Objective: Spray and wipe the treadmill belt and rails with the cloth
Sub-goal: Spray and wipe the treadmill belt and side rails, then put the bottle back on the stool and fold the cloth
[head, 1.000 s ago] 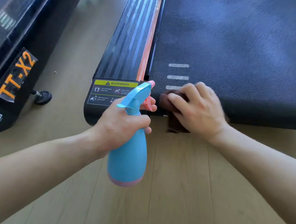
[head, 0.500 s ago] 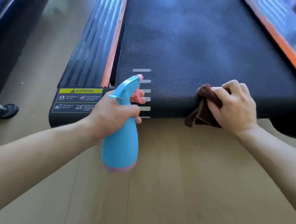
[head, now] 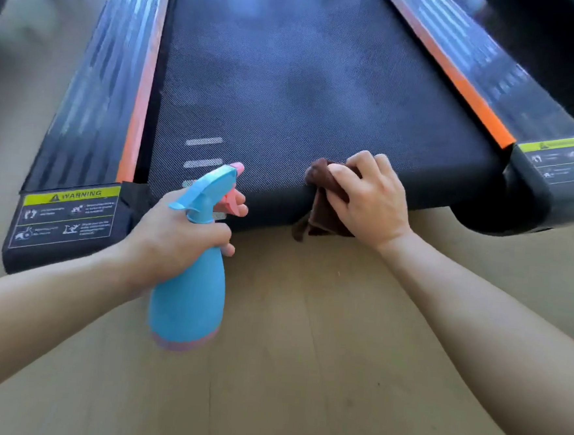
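Left hand (head: 179, 233) wrapped around blue spray bottle (head: 188, 298) at lower centre, right hand (head: 371, 203) pressing brown cloth (head: 319, 216) on belt (head: 304, 93) rear edge, mid-frame, cloth partly hidden, rails (head: 116, 69) apparently dry either side

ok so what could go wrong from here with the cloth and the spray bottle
The brown cloth hangs over the belt's rear edge under the right hand, so a loose flap could snag or slip free. The left hand has a finger on the spray bottle's trigger, nozzle aimed toward the belt; a stray squeeze might wet the wooden floor.
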`<state>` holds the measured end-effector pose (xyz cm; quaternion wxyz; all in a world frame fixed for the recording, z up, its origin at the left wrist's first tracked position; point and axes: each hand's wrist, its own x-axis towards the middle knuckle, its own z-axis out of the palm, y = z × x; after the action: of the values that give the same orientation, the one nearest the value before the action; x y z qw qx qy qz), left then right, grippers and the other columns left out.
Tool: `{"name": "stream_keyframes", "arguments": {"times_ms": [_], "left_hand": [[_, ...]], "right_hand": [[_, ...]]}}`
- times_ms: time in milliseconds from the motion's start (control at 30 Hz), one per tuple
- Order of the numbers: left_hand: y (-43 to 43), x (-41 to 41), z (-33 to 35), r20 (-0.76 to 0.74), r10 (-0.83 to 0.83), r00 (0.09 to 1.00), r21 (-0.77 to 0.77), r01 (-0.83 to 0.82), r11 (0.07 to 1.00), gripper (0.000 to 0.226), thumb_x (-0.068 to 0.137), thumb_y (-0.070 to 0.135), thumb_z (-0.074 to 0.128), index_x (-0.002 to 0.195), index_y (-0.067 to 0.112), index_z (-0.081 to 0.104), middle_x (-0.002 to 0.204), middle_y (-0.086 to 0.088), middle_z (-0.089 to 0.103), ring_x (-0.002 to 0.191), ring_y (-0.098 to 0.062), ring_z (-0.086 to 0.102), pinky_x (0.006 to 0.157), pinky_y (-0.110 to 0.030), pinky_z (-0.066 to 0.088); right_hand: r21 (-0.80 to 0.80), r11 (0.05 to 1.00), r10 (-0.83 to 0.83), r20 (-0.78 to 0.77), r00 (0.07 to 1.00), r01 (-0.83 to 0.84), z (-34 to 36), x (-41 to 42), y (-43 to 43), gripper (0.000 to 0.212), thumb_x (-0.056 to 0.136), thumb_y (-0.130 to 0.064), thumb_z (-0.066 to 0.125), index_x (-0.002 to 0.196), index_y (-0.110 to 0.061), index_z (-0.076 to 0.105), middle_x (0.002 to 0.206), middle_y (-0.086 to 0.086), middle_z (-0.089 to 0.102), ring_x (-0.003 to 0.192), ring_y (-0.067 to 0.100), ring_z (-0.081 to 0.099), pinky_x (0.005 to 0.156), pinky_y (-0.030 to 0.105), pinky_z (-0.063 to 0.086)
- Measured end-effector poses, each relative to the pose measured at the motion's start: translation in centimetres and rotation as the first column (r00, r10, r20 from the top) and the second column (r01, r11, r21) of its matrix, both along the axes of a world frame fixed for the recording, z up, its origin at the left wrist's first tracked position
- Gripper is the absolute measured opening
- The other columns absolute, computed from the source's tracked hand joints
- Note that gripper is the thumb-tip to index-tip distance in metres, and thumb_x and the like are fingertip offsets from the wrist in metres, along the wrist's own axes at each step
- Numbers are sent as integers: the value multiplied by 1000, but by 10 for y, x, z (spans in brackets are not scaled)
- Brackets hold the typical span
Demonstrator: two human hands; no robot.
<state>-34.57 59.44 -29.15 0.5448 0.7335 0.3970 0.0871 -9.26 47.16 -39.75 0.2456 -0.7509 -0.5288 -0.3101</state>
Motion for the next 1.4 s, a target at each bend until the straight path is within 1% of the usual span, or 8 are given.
{"name": "stream_keyframes", "arguments": {"times_ms": [333,467,667,800,1000,1067,1200,1400], "left_hand": [[-34,73,-2,73,-209,975,6,209,978,43,73,2,71,113,17,71,112,9,77,61,-7,71,61,-15,52],[-29,66,2,77,-113,991,17,112,994,39,84,-17,64,114,7,70,109,6,77,58,0,68,54,-9,48],[-17,58,0,9,-63,998,92,62,994,42,81,-15,67,105,18,73,69,23,72,54,2,63,55,-10,48],[-20,73,-3,48,-67,997,48,65,997,41,82,-16,65,112,11,71,97,13,77,58,1,66,59,-12,49],[-26,92,16,130,-50,990,-20,53,998,45,81,-13,67,118,13,69,121,5,74,62,0,65,63,-19,52],[-31,93,32,99,-41,994,-52,46,998,46,79,-7,70,116,20,70,120,10,73,65,-5,68,72,-30,53],[-54,91,84,3,-135,991,-83,134,987,76,68,12,70,129,56,60,116,22,70,101,-20,70,92,-39,55],[-89,109,200,-113,-262,958,-126,248,961,79,84,5,70,109,77,51,116,27,65,95,-8,59,83,-26,47]], "right_hand": [[-37,885,-458,-249,853,464,-1,79,-80,29,95,-36,57,109,-13,68,103,19,55,88,40,51,85,47,41],[48,943,-299,-307,904,328,-5,15,-31,21,89,-31,64,101,-15,69,98,14,56,86,36,52,82,45,44],[11,1000,12,-74,997,-11,-1,-34,20,15,88,-25,64,93,-13,71,92,13,62,76,35,54,66,44,49],[-32,998,-56,-26,998,55,2,20,-20,19,88,-28,67,100,-16,72,93,11,61,80,35,55,73,44,50],[-214,857,-504,-156,850,469,21,86,-96,25,95,-35,59,100,-12,68,95,19,55,84,41,52,71,51,49],[-293,816,-567,-246,786,497,45,71,-101,22,94,-32,63,97,-10,68,96,20,55,84,42,52,68,50,49],[-454,798,-578,-389,717,396,106,26,-109,23,93,-36,66,100,-14,69,97,15,56,88,40,52,71,47,50],[-620,773,-554,-552,623,137,233,11,-144,26,95,-46,58,110,-26,66,98,-2,43,103,27,50,81,40,50]]}}
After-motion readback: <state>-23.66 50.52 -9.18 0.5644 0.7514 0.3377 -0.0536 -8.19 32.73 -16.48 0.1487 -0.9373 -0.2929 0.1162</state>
